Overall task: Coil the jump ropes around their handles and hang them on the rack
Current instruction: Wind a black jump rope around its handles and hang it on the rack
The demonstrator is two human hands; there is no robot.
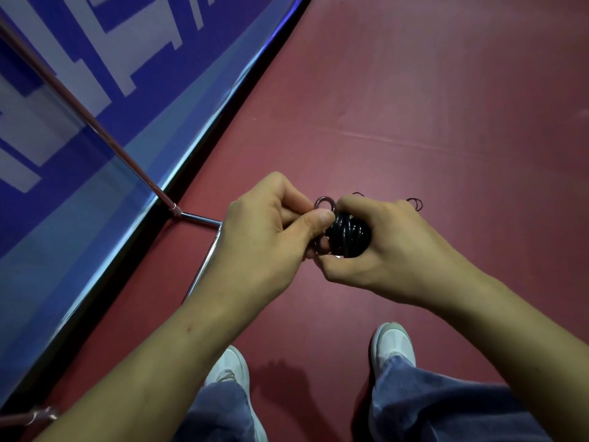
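Two white shoes (393, 342) are planted on the red floor (414, 90). Above them, the coiled black rope (349, 234) is gripped by the right hand (398, 247), and its end loop is pinched by the left hand (261, 237). Beyond, the rack (197, 219) is set against a blue wall (63, 100).

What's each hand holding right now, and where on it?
Both hold the same coiled black jump rope. The right hand wraps the bundle's middle; the left hand pinches rope at the end facing it.
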